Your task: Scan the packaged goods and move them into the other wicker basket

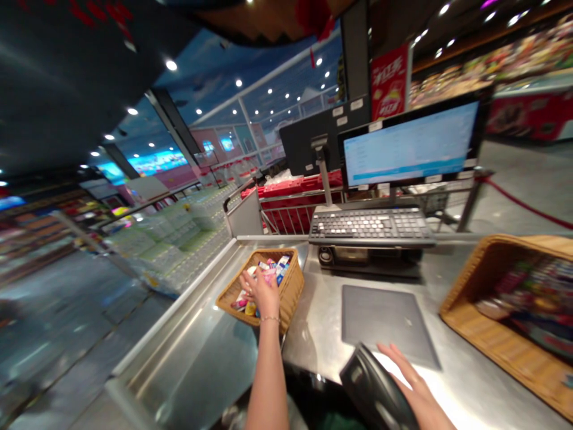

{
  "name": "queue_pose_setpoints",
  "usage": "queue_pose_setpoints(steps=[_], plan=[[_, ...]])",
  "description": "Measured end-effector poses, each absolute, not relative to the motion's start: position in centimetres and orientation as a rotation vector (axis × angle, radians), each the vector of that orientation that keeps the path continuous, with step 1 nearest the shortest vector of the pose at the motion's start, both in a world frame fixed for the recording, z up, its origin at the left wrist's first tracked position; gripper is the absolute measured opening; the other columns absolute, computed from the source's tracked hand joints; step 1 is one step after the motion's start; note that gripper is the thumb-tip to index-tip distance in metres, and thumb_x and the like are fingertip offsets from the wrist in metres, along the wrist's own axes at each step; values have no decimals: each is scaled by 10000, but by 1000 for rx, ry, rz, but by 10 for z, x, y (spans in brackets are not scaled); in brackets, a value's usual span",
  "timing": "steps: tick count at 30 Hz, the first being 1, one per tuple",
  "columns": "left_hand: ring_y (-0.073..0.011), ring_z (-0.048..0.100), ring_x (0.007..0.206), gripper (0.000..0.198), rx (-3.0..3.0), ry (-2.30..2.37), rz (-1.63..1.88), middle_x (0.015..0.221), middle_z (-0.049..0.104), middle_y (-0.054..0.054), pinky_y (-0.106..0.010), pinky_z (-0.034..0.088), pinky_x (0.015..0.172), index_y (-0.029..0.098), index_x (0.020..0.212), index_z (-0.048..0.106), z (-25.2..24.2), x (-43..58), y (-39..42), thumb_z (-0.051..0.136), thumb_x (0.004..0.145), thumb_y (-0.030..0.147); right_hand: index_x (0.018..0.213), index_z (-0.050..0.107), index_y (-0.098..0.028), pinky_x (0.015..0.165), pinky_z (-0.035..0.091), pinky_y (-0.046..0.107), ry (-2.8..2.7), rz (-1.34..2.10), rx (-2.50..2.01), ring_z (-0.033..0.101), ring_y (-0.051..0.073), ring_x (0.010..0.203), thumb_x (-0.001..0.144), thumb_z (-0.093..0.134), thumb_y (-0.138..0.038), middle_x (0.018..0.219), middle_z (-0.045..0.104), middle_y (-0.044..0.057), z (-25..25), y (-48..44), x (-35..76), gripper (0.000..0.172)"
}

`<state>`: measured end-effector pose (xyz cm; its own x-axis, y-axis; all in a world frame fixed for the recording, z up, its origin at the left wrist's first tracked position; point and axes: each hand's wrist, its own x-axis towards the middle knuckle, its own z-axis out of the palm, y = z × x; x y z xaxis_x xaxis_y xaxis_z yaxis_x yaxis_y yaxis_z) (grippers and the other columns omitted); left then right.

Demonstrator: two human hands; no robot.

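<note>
My left hand (264,294) is over a small wicker basket (292,288), fingers spread and apart. Beneath and around the fingers lie several small colourful packages (282,270), pink, white, blue and yellow. I see no item clearly gripped. At the lower right, my right hand (414,388) has its fingers stretched out beside a black handheld barcode scanner (373,385). The scanner stands tilted in front of that hand and hides part of it, so whether they touch is unclear. A grey mat (385,319) lies on the metal counter (313,322) just beyond.
A keyboard (371,224) on a raised stand and a lit monitor (412,146) are at the back of the counter. A larger wicker basket (465,269) holding packages is at right. Beyond the counter are a cart (286,218) and stacked clear-looking packs (170,239).
</note>
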<state>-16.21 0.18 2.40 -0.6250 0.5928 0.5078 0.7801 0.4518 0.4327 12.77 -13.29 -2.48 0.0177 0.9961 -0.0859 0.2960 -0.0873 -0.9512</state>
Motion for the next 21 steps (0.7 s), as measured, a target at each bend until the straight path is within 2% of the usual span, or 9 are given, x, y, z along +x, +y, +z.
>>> queue_pose_setpoints(steps=[2,4,8,12,15,19,21], plan=[[-410,187,1394,502,-1208,-2408,-964,1481,287,-249,-678,251,1036,150,1310,520,24,-156,4,491,852,351,1249,596,-271,946,529,548,-1332,1178,-1527,414,358,1347,912,273,-560,1483,451,111,-21,-133,128,549],[-402,168,1407,514,-1229,-2400,-965,1495,271,-243,-672,239,1047,161,1326,506,23,-150,6,500,847,345,1266,584,-273,882,573,528,-1342,1164,-1523,404,370,1349,910,262,-571,1497,431,115,-18,-134,128,564],[-400,161,1413,535,-1261,-2416,-927,1509,262,-228,-689,232,1041,199,1355,477,20,-137,9,514,845,354,1260,590,-260,967,498,592,-1428,1045,-1515,440,370,1326,934,235,-515,1457,483,129,-16,-136,134,545],[-402,176,1408,573,-1321,-2394,-885,1510,270,-212,-701,231,1035,221,1383,441,17,-127,11,529,840,380,1288,559,-312,1073,404,567,-1604,843,-1433,479,338,1306,884,456,-441,1395,563,79,-22,-136,145,437],[-410,168,1411,568,-1361,-2374,-866,1516,253,-227,-703,243,1027,200,1373,451,16,-120,13,527,841,384,1317,525,-323,1055,444,530,-1643,780,-1422,507,335,1286,842,547,-407,1395,564,76,-27,-137,150,483],[-410,171,1410,553,-1403,-2372,-859,1518,258,-227,-690,277,1019,183,1350,472,13,-111,16,529,841,392,1213,616,-264,1056,409,581,-1753,693,-1388,394,346,1366,844,520,-415,1442,504,121,-34,-142,152,410],[-412,171,1409,547,-1425,-2376,-850,1532,241,-211,-693,283,1013,195,1343,481,11,-106,17,532,839,402,1188,638,-216,1047,375,641,-1864,628,-1315,314,381,1401,779,590,-447,1459,464,178,-37,-144,154,472]])
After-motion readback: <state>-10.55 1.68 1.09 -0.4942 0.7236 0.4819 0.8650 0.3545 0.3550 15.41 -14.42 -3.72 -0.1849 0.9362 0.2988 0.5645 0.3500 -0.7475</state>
